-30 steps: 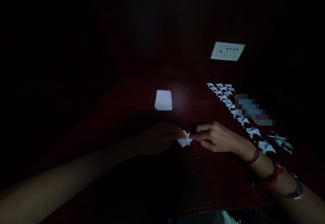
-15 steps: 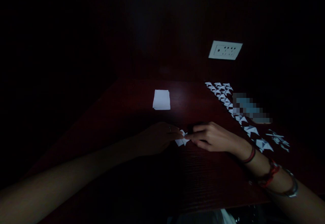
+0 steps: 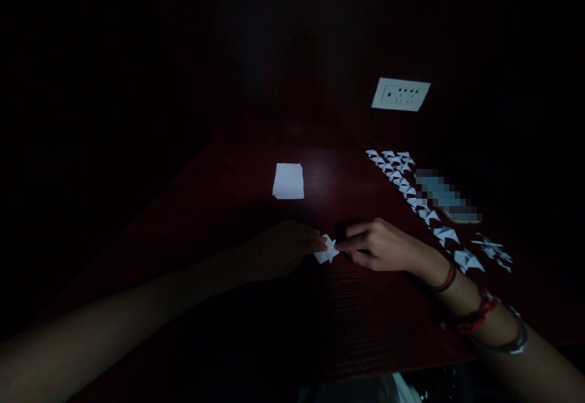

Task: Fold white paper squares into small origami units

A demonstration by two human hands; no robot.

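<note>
A small white folded paper piece [image 3: 328, 250] lies on the dark red table [image 3: 356, 324], pinched from both sides. My left hand [image 3: 283, 249] grips its left edge with closed fingertips; a ring shows on one finger. My right hand [image 3: 381, 246] holds its right edge, fingers curled and pressed together, with red bands and a bangle on the wrist. The scene is very dim.
A stack of white paper squares [image 3: 289, 180] rests further back. A long row of folded white paper pieces [image 3: 411, 192] runs along the right side, with more at the far right [image 3: 493, 250]. A white wall socket plate [image 3: 400, 94] sits behind.
Both hands stay pinched on the paper piece, shifting slightly left in view; the piece now shows a little more between the fingertips.
</note>
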